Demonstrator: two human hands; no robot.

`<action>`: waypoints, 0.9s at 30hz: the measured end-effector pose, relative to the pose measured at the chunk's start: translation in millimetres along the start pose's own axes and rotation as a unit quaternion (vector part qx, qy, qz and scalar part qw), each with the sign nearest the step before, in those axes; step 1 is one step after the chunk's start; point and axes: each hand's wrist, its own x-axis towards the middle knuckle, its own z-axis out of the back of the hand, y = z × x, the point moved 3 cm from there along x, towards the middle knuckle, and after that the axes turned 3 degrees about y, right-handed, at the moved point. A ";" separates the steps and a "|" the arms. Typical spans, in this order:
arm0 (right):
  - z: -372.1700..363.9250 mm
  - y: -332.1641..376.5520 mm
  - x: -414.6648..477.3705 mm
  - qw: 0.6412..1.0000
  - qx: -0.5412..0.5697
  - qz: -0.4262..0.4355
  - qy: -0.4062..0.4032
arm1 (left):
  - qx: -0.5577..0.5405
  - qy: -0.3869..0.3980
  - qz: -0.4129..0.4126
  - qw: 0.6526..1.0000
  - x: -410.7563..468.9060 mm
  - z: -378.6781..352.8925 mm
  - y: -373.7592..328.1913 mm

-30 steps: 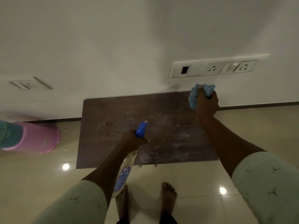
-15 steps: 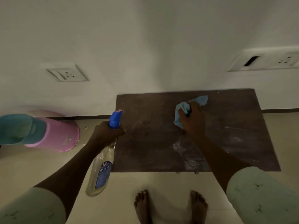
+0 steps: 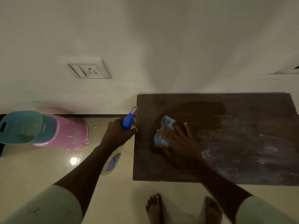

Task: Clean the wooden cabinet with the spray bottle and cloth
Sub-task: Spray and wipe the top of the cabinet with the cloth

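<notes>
Wooden cabinet (image 3: pixel 242 135) at centre right is wiped near its left end with the cloth (image 3: pixel 163 131) under the flat right hand (image 3: pixel 178 139), dust lying rightward, while the spray bottle (image 3: pixel 128 120) is gripped by the left hand (image 3: pixel 118 135).

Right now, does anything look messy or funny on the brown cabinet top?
Yes. The right part of the wooden cabinet top is streaked with whitish smears and specks, while a darker wiped patch surrounds the blue cloth under the right hand. So the top looks only partly clean.
</notes>
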 end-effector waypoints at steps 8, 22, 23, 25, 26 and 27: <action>-9.9 22.1 77.2 0.989 0.077 -0.121 -0.027 | -0.043 -0.060 0.006 0.997 25.7 -4.6 9.2; -27.9 70.1 131.4 0.981 0.191 -0.033 -0.028 | -0.063 -0.134 0.011 0.989 31.4 -4.0 32.5; -34.6 78.8 129.9 0.982 0.189 0.000 -0.019 | -0.063 -0.134 0.010 0.989 30.1 -3.8 31.8; -25.1 66.1 132.6 0.986 0.163 0.018 -0.022 | -0.060 -0.135 0.002 0.989 29.5 -2.9 31.4; -18.6 54.7 135.6 0.988 0.147 0.013 -0.040 | -0.057 -0.134 0.000 0.989 29.4 -2.3 32.5; -14.3 44.2 140.3 0.986 0.160 -0.002 -0.046 | -0.056 -0.134 0.000 0.989 28.9 -2.2 33.4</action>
